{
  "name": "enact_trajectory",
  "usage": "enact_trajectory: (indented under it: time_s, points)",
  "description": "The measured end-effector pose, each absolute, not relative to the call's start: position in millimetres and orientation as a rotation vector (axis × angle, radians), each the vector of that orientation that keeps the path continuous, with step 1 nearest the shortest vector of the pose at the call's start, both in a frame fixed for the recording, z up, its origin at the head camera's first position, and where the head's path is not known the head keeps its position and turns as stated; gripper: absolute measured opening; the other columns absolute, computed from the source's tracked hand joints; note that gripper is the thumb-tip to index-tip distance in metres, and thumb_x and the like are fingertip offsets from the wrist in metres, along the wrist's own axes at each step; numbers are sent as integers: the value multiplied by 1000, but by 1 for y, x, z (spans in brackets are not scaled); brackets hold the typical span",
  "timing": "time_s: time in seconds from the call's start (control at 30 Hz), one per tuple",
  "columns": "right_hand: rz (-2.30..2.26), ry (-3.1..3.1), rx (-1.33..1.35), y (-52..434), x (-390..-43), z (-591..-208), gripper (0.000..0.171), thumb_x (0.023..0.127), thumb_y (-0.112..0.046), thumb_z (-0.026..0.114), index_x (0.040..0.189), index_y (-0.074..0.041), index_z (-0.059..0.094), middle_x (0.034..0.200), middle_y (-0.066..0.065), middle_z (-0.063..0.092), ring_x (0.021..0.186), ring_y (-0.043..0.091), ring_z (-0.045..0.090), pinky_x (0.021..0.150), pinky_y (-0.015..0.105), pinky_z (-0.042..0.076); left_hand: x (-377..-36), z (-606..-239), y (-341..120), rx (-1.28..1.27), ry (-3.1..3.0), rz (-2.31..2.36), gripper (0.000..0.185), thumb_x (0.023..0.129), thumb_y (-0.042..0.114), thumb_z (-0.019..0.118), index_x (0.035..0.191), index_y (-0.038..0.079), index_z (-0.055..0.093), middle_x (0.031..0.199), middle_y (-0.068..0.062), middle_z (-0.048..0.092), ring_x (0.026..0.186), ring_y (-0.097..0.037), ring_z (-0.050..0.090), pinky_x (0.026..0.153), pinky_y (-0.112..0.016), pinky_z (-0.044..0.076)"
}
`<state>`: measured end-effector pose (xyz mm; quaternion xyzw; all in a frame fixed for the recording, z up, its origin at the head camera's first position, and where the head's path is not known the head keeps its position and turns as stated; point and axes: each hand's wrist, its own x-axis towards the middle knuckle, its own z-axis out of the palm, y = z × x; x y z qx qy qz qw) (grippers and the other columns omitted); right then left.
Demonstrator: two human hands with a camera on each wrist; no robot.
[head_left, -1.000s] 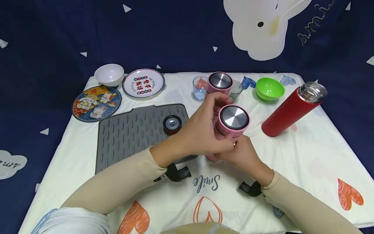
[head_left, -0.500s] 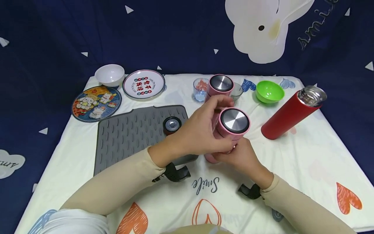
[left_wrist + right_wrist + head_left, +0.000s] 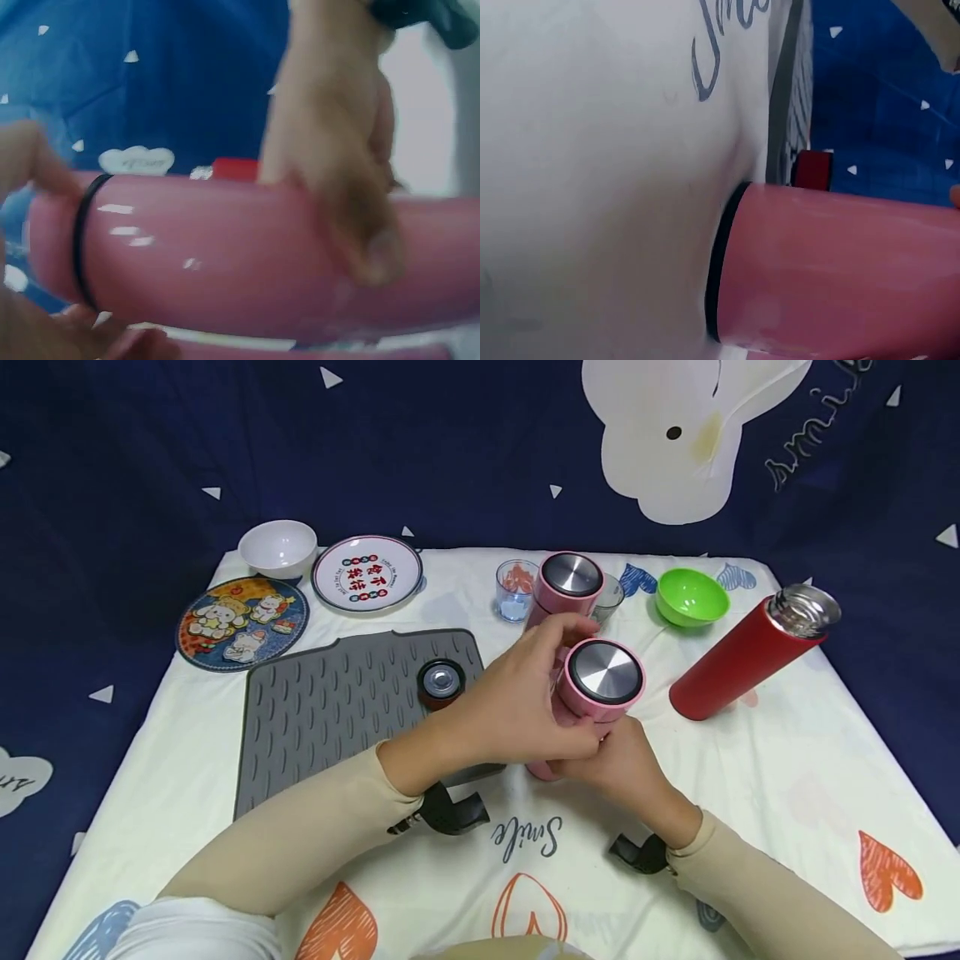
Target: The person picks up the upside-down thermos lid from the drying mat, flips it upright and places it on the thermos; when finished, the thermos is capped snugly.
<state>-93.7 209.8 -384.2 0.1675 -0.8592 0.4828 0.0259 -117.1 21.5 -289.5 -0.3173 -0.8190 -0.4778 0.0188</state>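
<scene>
- The near pink flask point(image 3: 592, 693) stands near the middle of the surface point(image 3: 787, 777), base down on the white cloth, just right of the grey ribbed mat point(image 3: 337, 710).
- The left hand point(image 3: 517, 710) wraps the upper body of this flask from the left; fingers curled, grip closed around it just below the steel-topped cap point(image 3: 606, 672).
- The right hand point(image 3: 626, 764) grips the same flask lower down, from the near side; fingers curled against the pink wall. The left wrist view shows these fingers point(image 3: 352, 225) lying across the pink body point(image 3: 225, 247).
- The right wrist view shows the black base ring point(image 3: 721, 262) of the flask at the cloth.
- A second pink flask point(image 3: 566, 589) stands directly behind, close to the left fingertips; whether the two touch cannot be told.
- Two small glasses point(image 3: 516, 589) flank the rear flask; a green bowl point(image 3: 692, 596) sits further right.
- A red flask point(image 3: 750, 652), uncapped, stands well apart on the right, near the right edge of the surface.
- A red cap point(image 3: 442, 682) sits on the right part of the mat, just left of the left hand.
- Open room: bare cloth lies to the near right of the hands and between the near flask and the red flask.
- Two plates point(image 3: 367, 574) and a white bowl point(image 3: 277, 548) occupy the far left corner.
</scene>
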Motion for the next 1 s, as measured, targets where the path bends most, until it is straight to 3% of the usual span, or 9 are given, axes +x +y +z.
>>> enact_trajectory:
  time_s: [0.13, 0.3, 0.47, 0.57, 0.63, 0.77, 0.83, 0.93, 1.0]
  points:
    - [1510, -2643, 523, 210, -93, -383, 57, 64, -17, 93, 114, -14, 65, 103, -8, 67, 92, 11, 60, 78, 23, 49, -116, -284, 21, -943, -2595, -1323, 87, 62, 49, 85, 134, 15, 47, 126, 7, 48, 112, -3, 45, 92, -21, 41]
    - [1556, -2644, 529, 208, -93, -378, 61, 67, -12, 91, 119, -14, 61, 110, -7, 64, 98, 10, 58, 83, 22, 47, -124, -284, 21, -1065, -2542, -1625, 76, 68, 29, 85, 134, 15, 51, 120, 6, 57, 105, -4, 54, 94, -18, 42]
    - [1558, -2629, 575, 202, -93, -371, 70, 66, -7, 90, 126, -6, 55, 118, 0, 61, 103, 14, 56, 86, 22, 46, -121, -288, 25, -997, -2512, -1580, 76, 67, 35, 86, 131, 13, 50, 125, 6, 51, 107, -3, 51, 93, -17, 41]
    - [1551, -2623, 592, 200, -91, -366, 73, 65, -8, 91, 127, -6, 54, 119, 0, 60, 104, 13, 55, 89, 23, 45, -122, -290, 25, -1039, -2444, -1790, 70, 71, 23, 85, 132, 12, 52, 123, 2, 56, 106, -6, 55, 92, -20, 44]
    - [1585, -2629, 553, 199, -89, -364, 68, 66, -8, 91, 125, -6, 56, 116, -1, 61, 101, 12, 56, 87, 21, 46, -123, -289, 24, -1057, -2439, -1878, 75, 70, 18, 85, 135, 10, 47, 126, 1, 52, 106, -9, 55, 93, -22, 45]
    - [1613, -2635, 564, 193, -83, -352, 68, 67, -3, 89, 125, -1, 54, 116, 4, 61, 101, 15, 57, 88, 22, 46, -120, -289, 25, -974, -2513, -1704, 79, 68, 33, 88, 131, 13, 46, 126, 4, 47, 106, -6, 51, 92, -20, 44]
    - [1586, -2641, 566, 193, -83, -350, 69, 66, -4, 90, 125, -1, 53, 117, 4, 61, 102, 15, 57, 88, 21, 46, -122, -290, 25, -968, -2511, -1704, 74, 67, 34, 88, 128, 14, 51, 120, 6, 52, 102, -5, 53, 89, -20, 46]
    - [1549, -2641, 566, 194, -84, -351, 71, 65, -4, 91, 125, -3, 54, 116, 4, 61, 103, 15, 56, 88, 21, 45, -128, -290, 22, -1081, -2447, -1938, 67, 72, 16, 85, 132, 12, 54, 117, 1, 60, 104, -10, 56, 92, -24, 47]
    - [1605, -2632, 544, 195, -85, -355, 69, 64, -3, 90, 124, -5, 55, 115, 2, 61, 101, 14, 56, 87, 22, 45, -128, -288, 19, -1106, -2466, -1960, 73, 71, 16, 86, 134, 12, 50, 119, 1, 58, 104, -11, 56, 93, -24, 46]
